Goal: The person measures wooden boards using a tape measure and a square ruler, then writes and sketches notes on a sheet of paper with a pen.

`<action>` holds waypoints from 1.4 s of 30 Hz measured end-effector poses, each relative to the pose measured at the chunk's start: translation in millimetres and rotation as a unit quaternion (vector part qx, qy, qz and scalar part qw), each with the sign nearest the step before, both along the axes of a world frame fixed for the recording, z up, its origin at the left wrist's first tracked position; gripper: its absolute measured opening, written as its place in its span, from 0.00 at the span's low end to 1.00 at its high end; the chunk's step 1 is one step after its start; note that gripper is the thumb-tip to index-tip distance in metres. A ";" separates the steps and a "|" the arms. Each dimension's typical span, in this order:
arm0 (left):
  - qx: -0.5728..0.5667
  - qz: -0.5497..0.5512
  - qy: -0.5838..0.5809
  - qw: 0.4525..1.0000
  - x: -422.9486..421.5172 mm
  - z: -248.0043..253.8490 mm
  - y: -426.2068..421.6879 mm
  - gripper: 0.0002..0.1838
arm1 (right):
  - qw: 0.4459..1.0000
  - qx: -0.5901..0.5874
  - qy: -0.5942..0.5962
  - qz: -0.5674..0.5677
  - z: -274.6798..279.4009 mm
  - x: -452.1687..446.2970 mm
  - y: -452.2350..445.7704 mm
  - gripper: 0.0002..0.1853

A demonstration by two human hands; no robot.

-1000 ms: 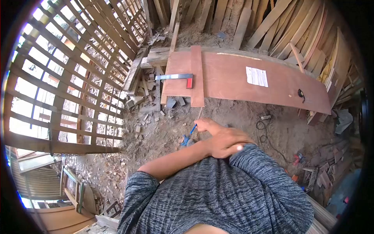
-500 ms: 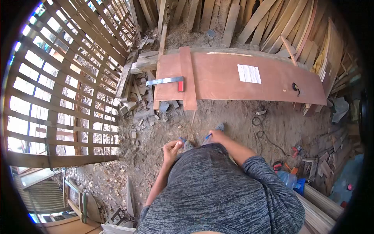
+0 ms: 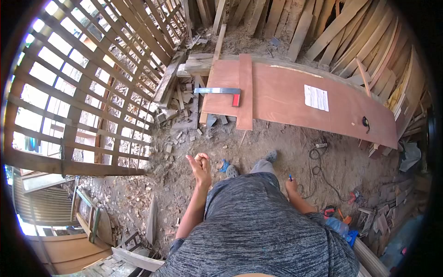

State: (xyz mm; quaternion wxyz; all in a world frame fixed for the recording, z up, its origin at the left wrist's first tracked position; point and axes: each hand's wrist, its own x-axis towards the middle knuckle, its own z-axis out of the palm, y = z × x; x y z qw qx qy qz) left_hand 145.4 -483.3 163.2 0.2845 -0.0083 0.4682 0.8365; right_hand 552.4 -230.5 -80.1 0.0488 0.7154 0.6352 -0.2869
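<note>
My left hand point(image 3: 200, 170) is raised over the dirt floor, thumb sticking out to the left and the other fingers curled in. Whatever the curled fingers may hold is hidden. Low at my right side, my right hand point(image 3: 291, 185) is closed around a blue pen point(image 3: 290, 177), its end showing above the fist. A small blue thing point(image 3: 224, 165), too unclear to name, shows beside my grey clog point(image 3: 232, 171). In front of me lies a reddish plywood sheet point(image 3: 281, 108), apart from both hands. A narrow plywood strip point(image 3: 245, 87) crosses it, with a red-handled try square point(image 3: 218, 91) nearby.
On the sheet are a written paper point(image 3: 316, 98) and a small black object point(image 3: 366, 123). A dark cable point(image 3: 318, 168) trails over the floor to my right. Boards point(image 3: 341, 37) lean at the back; a slatted wooden wall point(image 3: 83, 92) stands left. Wood scraps point(image 3: 184, 99) litter the ground.
My right hand has swung from in front of my waist out to the right with the pen. My left hand has risen slightly, its thumb now extended. The view has shifted.
</note>
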 end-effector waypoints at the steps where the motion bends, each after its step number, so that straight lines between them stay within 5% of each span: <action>1: -0.014 0.002 0.047 0.999 -1.1 5.5 6.5 0.42 | 1.000 0.002 -0.003 -0.012 -1.2 -2.1 -2.7 0.19; 4: -0.075 -0.028 0.202 0.976 -3.6 45.5 24.7 0.41 | 1.000 -0.001 -0.006 0.018 34.1 -23.1 -6.5 0.20; 9: 0.075 0.084 0.488 0.865 2.2 189.8 73.0 0.54 | 0.996 0.033 0.075 0.018 30.7 -31.8 3.0 0.18; 15: 0.336 0.258 0.720 0.549 9.7 332.0 45.6 0.50 | 0.994 0.055 0.091 0.011 12.7 -25.2 5.8 0.12; 17: 0.367 0.503 0.649 0.436 33.6 393.1 73.7 0.15 | 0.995 0.054 0.078 0.017 8.8 -26.2 1.7 0.12; 18: 0.383 0.495 0.654 0.425 39.9 407.2 79.7 0.16 | 0.995 0.058 0.072 0.026 11.2 -25.1 -1.2 0.12; 22: 0.434 0.316 0.689 0.487 65.8 412.0 76.7 0.20 | 0.988 0.109 0.095 0.060 3.7 -16.8 -7.9 0.10; 27: 0.480 0.194 0.665 0.538 77.6 391.7 76.6 0.25 | 0.997 0.031 0.062 0.037 22.0 -15.7 -1.5 0.14; 32: 0.551 0.056 0.617 0.559 91.0 359.8 88.4 0.31 | 0.996 0.058 0.061 0.042 -24.8 -5.4 10.7 0.13; 39: 0.626 -0.206 0.514 0.549 111.4 300.3 109.8 0.39 | 0.992 0.055 0.097 0.055 -22.7 -4.2 -1.5 0.13; 42: 0.582 -0.305 0.483 0.578 115.6 261.1 118.3 0.42 | 0.991 0.057 0.114 0.046 -30.6 2.7 -2.0 0.14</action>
